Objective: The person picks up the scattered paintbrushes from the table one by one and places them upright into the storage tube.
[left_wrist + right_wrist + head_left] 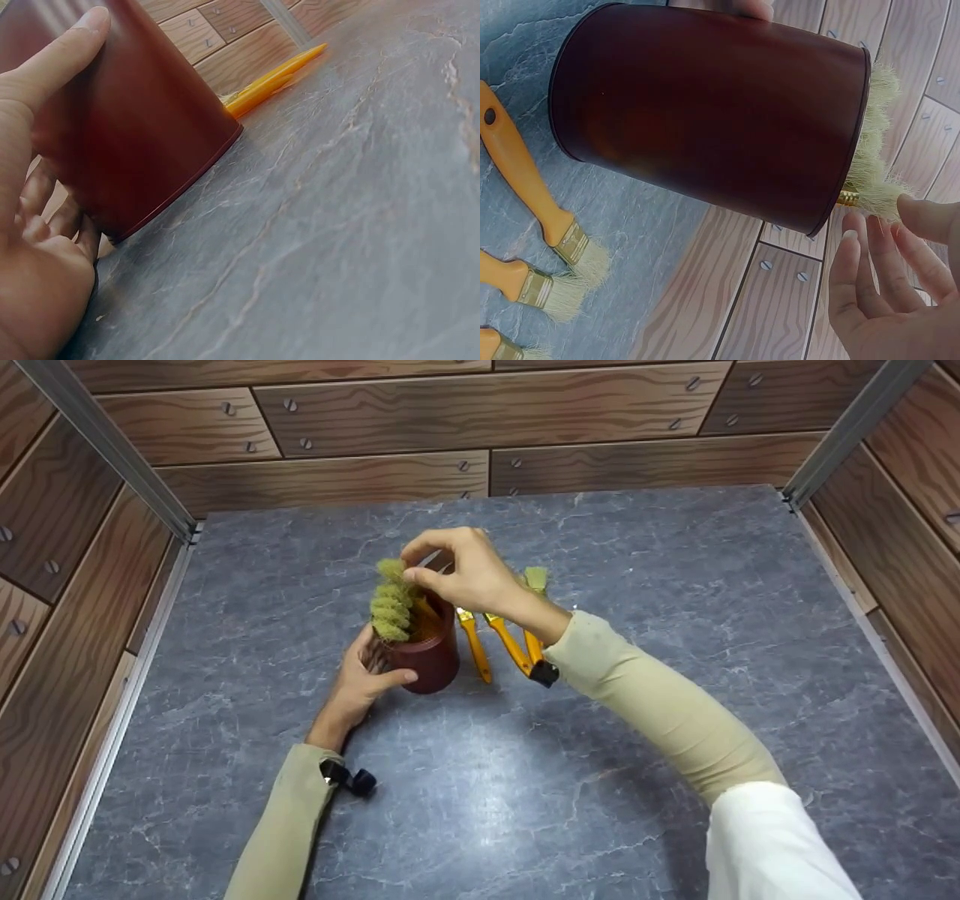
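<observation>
A dark red cup (435, 666) holds several paintbrushes (391, 604) with pale bristles upward. My left hand (352, 679) grips the cup's near left side; in the left wrist view its thumb (67, 56) lies along the wall of the cup. Above the far rim, my right hand (469, 574) pinches the bristles of one paintbrush (881, 199) between thumb and fingertips. That brush's metal band shows just past the rim in the right wrist view, while its handle is hidden inside the cup.
Three loose paintbrushes with orange handles lie right of the cup: one nearest it (477, 651), a middle one (510, 646) and one farther right (535, 579). The grey marbled tabletop (480, 810) meets wood-patterned walls (480, 412) at the back and sides.
</observation>
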A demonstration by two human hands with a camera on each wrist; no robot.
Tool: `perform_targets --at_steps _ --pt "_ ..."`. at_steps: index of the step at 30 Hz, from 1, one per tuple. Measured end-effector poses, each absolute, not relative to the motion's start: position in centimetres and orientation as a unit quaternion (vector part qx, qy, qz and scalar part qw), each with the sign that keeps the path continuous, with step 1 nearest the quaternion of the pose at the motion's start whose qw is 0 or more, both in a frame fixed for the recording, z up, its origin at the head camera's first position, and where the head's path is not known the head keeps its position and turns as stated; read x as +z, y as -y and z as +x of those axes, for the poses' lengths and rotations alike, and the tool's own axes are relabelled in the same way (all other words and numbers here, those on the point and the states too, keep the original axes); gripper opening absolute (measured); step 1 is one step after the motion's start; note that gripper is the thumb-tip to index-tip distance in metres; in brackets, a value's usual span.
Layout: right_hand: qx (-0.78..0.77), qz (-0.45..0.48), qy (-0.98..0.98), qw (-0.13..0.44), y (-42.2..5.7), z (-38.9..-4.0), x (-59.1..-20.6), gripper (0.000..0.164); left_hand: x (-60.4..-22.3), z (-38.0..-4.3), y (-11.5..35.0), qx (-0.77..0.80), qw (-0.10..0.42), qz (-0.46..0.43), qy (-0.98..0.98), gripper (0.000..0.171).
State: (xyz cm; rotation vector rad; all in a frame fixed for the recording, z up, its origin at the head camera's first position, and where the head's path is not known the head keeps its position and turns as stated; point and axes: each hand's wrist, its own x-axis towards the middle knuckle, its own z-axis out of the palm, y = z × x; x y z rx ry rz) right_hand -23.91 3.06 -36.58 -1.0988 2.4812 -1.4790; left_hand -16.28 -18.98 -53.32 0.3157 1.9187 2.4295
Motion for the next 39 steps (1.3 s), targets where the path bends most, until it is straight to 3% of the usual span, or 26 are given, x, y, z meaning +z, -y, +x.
perform_targets --at_steps 18,39 --pt "-0.429 -0.36 -0.828 -0.001 -1.9 -23.8 -38.0 0.011 -53.4 -16.4 18.9 0.782 0.014 0.11 -0.613 0.105" --pt "-0.434 -0.344 -0.833 0.007 -5.2 -23.8 -37.7 0.02 -53.4 -16.3 19.1 0.782 0.017 0.115 -0.613 0.102"
